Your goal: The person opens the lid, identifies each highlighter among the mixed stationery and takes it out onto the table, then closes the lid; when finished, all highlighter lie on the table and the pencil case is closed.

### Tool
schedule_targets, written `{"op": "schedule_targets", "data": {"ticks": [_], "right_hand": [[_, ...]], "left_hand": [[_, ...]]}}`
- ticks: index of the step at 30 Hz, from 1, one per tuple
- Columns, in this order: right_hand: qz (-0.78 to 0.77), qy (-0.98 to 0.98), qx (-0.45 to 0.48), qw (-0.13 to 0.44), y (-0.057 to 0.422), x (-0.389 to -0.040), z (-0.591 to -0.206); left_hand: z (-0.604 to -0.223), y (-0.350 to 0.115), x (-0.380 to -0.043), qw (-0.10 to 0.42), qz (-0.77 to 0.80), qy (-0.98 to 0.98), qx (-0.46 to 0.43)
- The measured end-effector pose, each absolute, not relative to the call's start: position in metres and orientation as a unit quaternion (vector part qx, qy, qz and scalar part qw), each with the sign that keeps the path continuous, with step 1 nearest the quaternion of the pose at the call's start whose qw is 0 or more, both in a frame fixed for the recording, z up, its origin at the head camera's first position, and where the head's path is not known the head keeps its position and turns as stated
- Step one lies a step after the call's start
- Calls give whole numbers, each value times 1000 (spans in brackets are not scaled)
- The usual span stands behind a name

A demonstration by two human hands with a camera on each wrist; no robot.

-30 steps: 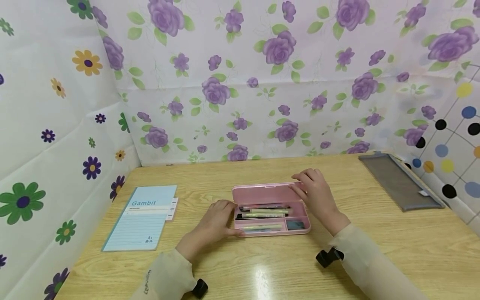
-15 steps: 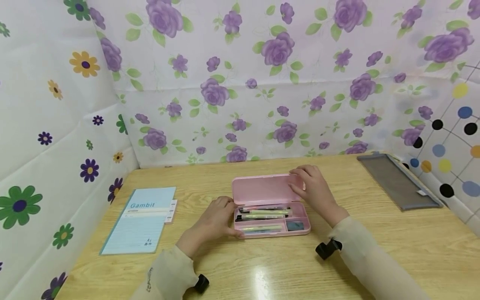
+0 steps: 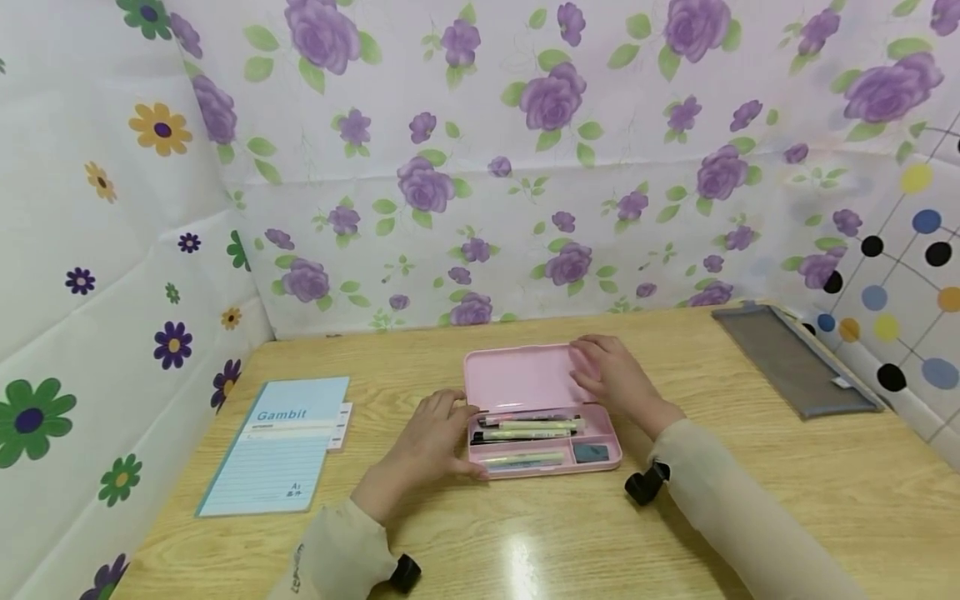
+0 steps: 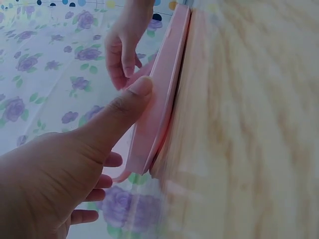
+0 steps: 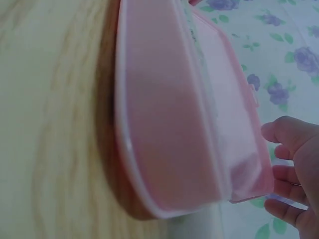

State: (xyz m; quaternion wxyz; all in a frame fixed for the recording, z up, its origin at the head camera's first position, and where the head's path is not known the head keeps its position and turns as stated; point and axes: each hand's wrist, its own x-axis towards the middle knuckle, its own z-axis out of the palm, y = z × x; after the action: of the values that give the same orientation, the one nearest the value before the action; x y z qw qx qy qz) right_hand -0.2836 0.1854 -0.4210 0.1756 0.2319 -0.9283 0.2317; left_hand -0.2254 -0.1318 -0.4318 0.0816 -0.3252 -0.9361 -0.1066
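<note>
A pink pencil case (image 3: 546,473) stands on the wooden table, its lid (image 3: 517,377) tipped up and back. Several pens (image 3: 525,431) lie in the long compartment, more slim sticks (image 3: 522,458) in the front one, and a dark eraser-like block (image 3: 591,452) in the small one. My left hand (image 3: 427,437) grips the case's left end, thumb at the front corner and fingers toward the back. In the left wrist view that thumb (image 4: 119,107) presses the pink side wall. My right hand (image 3: 618,379) holds the lid's right end; its fingertips (image 5: 281,174) are right at the lid's edge.
To the left lies a light blue notebook (image 3: 277,450) with a small white-and-pink piece (image 3: 341,427) poking out from under it. A grey mesh pouch (image 3: 795,358) lies at the far right. Flowered cloth (image 3: 480,183) hangs behind the table.
The lid has swung further back, showing more of its inside. My right hand has moved slightly left with it, while my left hand stays at the case's left end.
</note>
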Motion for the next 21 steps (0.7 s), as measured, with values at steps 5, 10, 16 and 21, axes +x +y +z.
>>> {"op": "schedule_targets", "data": {"ticks": [5,10,16,21], "right_hand": [[220,-939,232,124,187,-287,-427],[222,-944,232,75,188,-289,-429],[216,-946,237,40,189,-293,-432],[212,-947,240,21,189,-296,-437]], "left_hand": [[-433,-133,-227,93,-89,-933,-335],[-435,-134,-229,73,-100,-931,-343],[-438,-138,-231,49,-139,-927,-346],[-443,-140,-232,23,-153,-926,-344]]}}
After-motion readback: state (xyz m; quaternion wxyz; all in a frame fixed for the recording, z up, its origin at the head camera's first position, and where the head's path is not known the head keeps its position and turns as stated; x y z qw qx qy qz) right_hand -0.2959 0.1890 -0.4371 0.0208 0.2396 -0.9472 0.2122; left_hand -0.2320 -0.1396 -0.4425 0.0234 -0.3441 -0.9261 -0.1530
